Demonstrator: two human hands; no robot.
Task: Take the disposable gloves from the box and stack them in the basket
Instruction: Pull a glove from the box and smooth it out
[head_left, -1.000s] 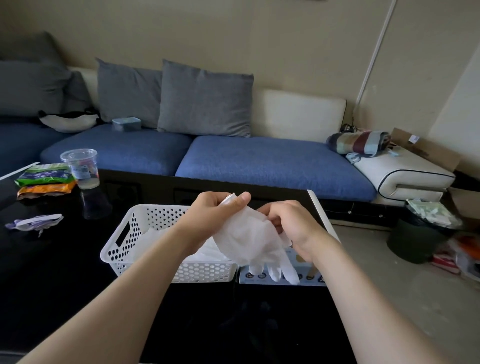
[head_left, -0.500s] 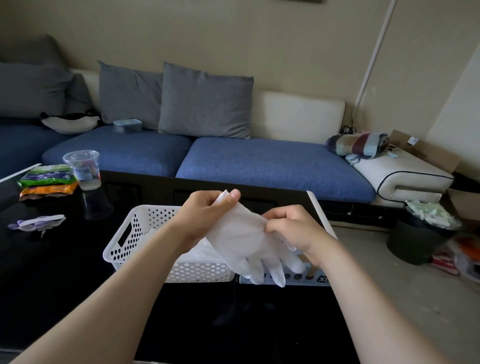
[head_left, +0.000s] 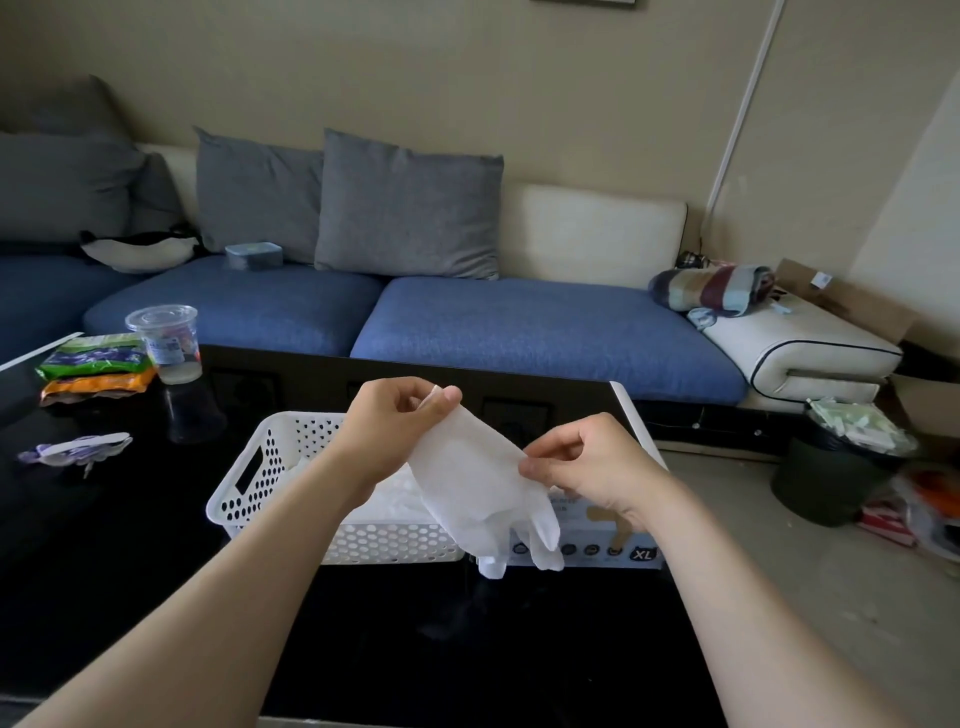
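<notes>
Behind our work runs a blue sofa (head_left: 519, 332) with grey cushions, and in front of it lies the glossy black counter (head_left: 104, 545). On the counter sits a white perforated basket (head_left: 270, 467) with pale gloves already lying inside. The glove box (head_left: 597, 545), marked XL, touches its right side.

We hold one white glove (head_left: 467, 483) in the air above the line where basket and box meet, its fingers dangling in front of the box. Our left hand (head_left: 387, 431) pinches the cuff edge at the top. Our right hand (head_left: 592, 467) pinches the glove's side lower down. The hands are apart, with the glove spread between them.

We see three likely risks. The film looks thin and limp, so it may cling to our fingers on release and land crumpled rather than flat. Its fingers hang toward the box, so unless we carry it left before lowering, it could drape over the basket rim. Pulling the hands further apart might tear it.
</notes>
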